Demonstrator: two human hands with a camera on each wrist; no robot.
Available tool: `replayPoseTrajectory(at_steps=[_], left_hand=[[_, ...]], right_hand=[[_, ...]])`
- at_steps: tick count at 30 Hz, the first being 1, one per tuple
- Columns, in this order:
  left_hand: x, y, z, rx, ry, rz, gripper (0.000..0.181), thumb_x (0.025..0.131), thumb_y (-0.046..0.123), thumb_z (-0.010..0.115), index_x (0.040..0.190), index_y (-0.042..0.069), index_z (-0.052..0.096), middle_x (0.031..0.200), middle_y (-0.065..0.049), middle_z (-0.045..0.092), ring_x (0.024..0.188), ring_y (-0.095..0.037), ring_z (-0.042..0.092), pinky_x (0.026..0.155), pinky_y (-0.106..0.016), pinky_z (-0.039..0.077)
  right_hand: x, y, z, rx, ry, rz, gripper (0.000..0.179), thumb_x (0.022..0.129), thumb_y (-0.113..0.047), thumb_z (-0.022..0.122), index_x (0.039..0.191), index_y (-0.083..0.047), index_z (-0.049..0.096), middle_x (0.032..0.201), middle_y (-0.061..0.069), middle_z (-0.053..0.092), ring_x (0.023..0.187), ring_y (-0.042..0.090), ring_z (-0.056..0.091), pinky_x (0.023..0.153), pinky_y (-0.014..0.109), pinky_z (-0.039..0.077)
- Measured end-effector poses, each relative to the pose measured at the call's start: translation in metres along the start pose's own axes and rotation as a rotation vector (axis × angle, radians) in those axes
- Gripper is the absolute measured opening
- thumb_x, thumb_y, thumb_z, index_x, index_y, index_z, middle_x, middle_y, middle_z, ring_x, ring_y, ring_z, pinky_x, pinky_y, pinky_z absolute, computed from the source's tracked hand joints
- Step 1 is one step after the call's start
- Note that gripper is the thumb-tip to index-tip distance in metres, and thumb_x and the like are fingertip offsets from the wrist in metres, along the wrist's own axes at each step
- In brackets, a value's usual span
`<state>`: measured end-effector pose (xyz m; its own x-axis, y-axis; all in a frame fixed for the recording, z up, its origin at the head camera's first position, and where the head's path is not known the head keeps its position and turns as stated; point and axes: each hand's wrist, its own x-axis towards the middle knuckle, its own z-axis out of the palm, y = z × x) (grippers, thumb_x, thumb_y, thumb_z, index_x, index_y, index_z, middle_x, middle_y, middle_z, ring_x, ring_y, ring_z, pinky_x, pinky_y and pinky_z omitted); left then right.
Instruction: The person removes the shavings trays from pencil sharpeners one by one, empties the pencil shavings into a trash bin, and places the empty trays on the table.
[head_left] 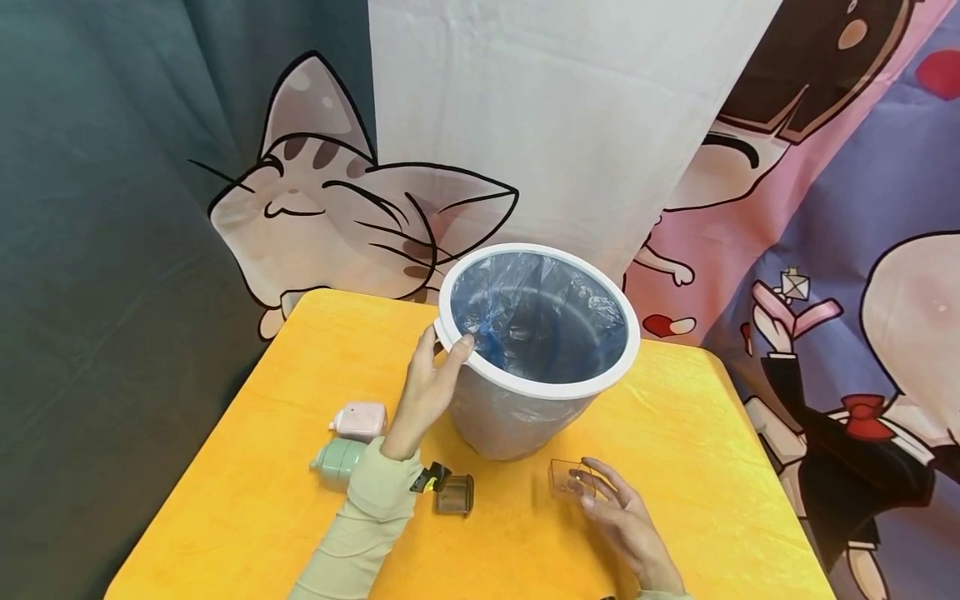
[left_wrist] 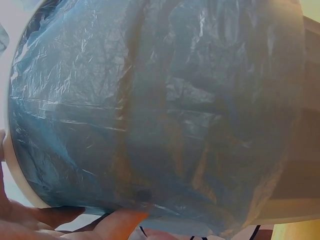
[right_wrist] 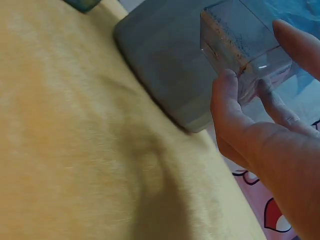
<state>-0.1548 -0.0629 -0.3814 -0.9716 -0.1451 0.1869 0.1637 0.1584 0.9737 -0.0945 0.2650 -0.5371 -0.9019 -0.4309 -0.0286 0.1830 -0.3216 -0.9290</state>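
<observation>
A trash can with a white rim and a translucent bluish plastic liner stands on the yellow table, its opening facing up. My left hand grips the rim at its left side, thumb over the top edge. In the left wrist view the lined wall fills most of the picture, with the fingers at its lower edge. My right hand holds a small clear plastic box between thumb and fingers, in front of the can. Small specks show on this box in the right wrist view.
Left of the can, a pink bottle and a green bottle lie on the yellow cloth. A brown see-through container lies near my left wrist. Behind the table hangs a cloth backdrop with cartoon figures.
</observation>
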Motion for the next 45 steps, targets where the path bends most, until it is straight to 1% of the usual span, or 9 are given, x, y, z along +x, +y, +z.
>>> replayPoseTrajectory(at_steps=[4, 10, 14, 18, 21, 24, 27, 33, 45], left_hand=[[0.000, 0.001, 0.000, -0.002, 0.000, 0.002, 0.064, 0.086, 0.052, 0.054, 0.136, 0.016, 0.038, 0.136, -0.006, 0.042, 0.126, -0.022, 0.037, 0.104, -0.044, 0.031], [-0.001, 0.001, 0.000, -0.007, 0.000, 0.007, 0.065, 0.086, 0.052, 0.054, 0.137, 0.015, 0.037, 0.136, -0.006, 0.042, 0.125, -0.023, 0.037, 0.104, -0.045, 0.031], [0.000, 0.001, 0.001, -0.003, 0.002, 0.002, 0.066, 0.086, 0.053, 0.054, 0.137, 0.016, 0.037, 0.135, -0.005, 0.042, 0.125, -0.022, 0.038, 0.103, -0.045, 0.031], [0.000, 0.002, 0.001, -0.001, 0.004, 0.004, 0.065, 0.086, 0.053, 0.054, 0.137, 0.016, 0.037, 0.135, -0.005, 0.042, 0.124, -0.022, 0.038, 0.103, -0.045, 0.031], [0.000, 0.001, 0.001, -0.003, 0.000, 0.009, 0.065, 0.086, 0.052, 0.054, 0.137, 0.016, 0.037, 0.135, -0.005, 0.042, 0.126, -0.021, 0.037, 0.104, -0.045, 0.029], [0.000, 0.001, 0.002, -0.014, -0.005, 0.021, 0.065, 0.086, 0.052, 0.054, 0.137, 0.016, 0.037, 0.136, -0.005, 0.043, 0.128, -0.020, 0.035, 0.106, -0.045, 0.026], [0.001, 0.000, 0.002, -0.024, -0.005, 0.031, 0.065, 0.086, 0.053, 0.054, 0.137, 0.016, 0.037, 0.136, -0.006, 0.043, 0.129, -0.019, 0.034, 0.107, -0.046, 0.023], [0.000, 0.000, 0.002, -0.015, -0.005, 0.017, 0.068, 0.085, 0.055, 0.054, 0.138, 0.017, 0.036, 0.137, -0.005, 0.041, 0.129, -0.020, 0.033, 0.107, -0.046, 0.024], [0.000, 0.000, 0.001, -0.011, -0.002, 0.007, 0.068, 0.085, 0.056, 0.053, 0.138, 0.016, 0.037, 0.135, -0.003, 0.042, 0.127, -0.021, 0.036, 0.105, -0.046, 0.028]], right_hand=[[0.000, 0.007, 0.002, 0.017, -0.036, 0.003, 0.059, 0.090, 0.013, 0.040, 0.143, 0.003, 0.017, 0.141, 0.033, 0.023, 0.125, 0.029, 0.042, 0.097, 0.036, 0.041], [0.001, 0.014, 0.006, 0.032, -0.023, 0.023, 0.060, 0.088, 0.014, 0.043, 0.142, 0.003, 0.017, 0.141, 0.029, 0.028, 0.123, 0.030, 0.044, 0.093, 0.038, 0.044], [0.003, 0.018, 0.009, 0.016, -0.016, 0.018, 0.061, 0.086, 0.016, 0.045, 0.140, 0.004, 0.019, 0.139, 0.028, 0.031, 0.123, 0.029, 0.043, 0.093, 0.039, 0.044], [0.006, 0.022, 0.011, -0.024, 0.003, 0.027, 0.063, 0.084, 0.015, 0.050, 0.138, 0.007, 0.019, 0.138, 0.031, 0.029, 0.120, 0.027, 0.047, 0.092, 0.039, 0.045], [0.007, 0.025, 0.013, -0.064, 0.035, 0.053, 0.066, 0.082, 0.013, 0.054, 0.137, 0.009, 0.018, 0.137, 0.035, 0.027, 0.117, 0.031, 0.048, 0.091, 0.041, 0.046], [0.008, 0.027, 0.017, -0.120, 0.084, 0.078, 0.068, 0.080, 0.010, 0.059, 0.136, 0.010, 0.021, 0.135, 0.035, 0.029, 0.116, 0.036, 0.047, 0.089, 0.039, 0.047], [0.011, 0.029, 0.020, -0.188, 0.118, 0.089, 0.069, 0.077, 0.008, 0.064, 0.135, 0.009, 0.026, 0.134, 0.034, 0.032, 0.115, 0.040, 0.047, 0.087, 0.037, 0.048], [0.014, 0.032, 0.028, -0.286, 0.181, 0.143, 0.068, 0.072, 0.003, 0.071, 0.131, 0.002, 0.038, 0.130, 0.026, 0.040, 0.109, 0.039, 0.051, 0.083, 0.034, 0.050], [0.019, 0.037, 0.039, -0.327, 0.066, 0.119, 0.067, 0.075, 0.001, 0.070, 0.132, 0.004, 0.036, 0.130, 0.028, 0.039, 0.113, 0.041, 0.049, 0.083, 0.037, 0.050]])
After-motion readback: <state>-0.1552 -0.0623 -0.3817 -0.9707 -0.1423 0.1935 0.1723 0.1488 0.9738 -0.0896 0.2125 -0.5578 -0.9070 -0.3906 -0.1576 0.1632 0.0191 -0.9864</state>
